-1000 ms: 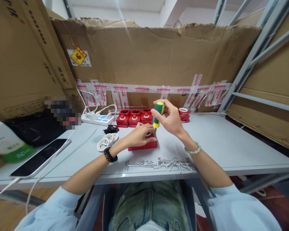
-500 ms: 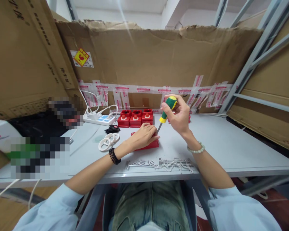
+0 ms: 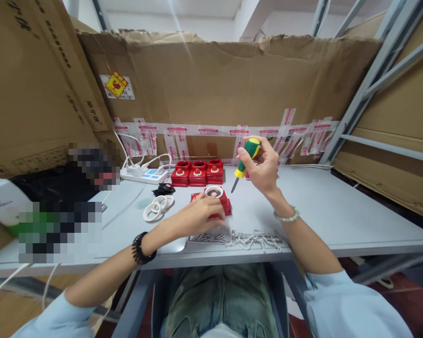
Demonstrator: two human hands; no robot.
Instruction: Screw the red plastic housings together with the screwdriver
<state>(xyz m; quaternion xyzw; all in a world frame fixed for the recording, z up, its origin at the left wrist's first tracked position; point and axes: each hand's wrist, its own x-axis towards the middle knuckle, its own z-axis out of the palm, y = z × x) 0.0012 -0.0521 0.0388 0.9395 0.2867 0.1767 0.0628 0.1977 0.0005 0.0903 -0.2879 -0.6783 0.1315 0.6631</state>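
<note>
My right hand grips a green and yellow screwdriver, raised above the table with its tip pointing down and left. A red box with a white ring on top stands just below it. My left hand hovers in front of that box, right over a row of metal screws near the table's front edge. Its fingers are bent and I cannot see anything in them.
Three red boxes line up at the back beside a white power strip. White rings and a small black part lie to the left. Cardboard walls enclose the grey table; a metal rack stands at right.
My left hand came off the red box and drew back toward the screws. My right hand lifted the screwdriver off the box and tilted it.
</note>
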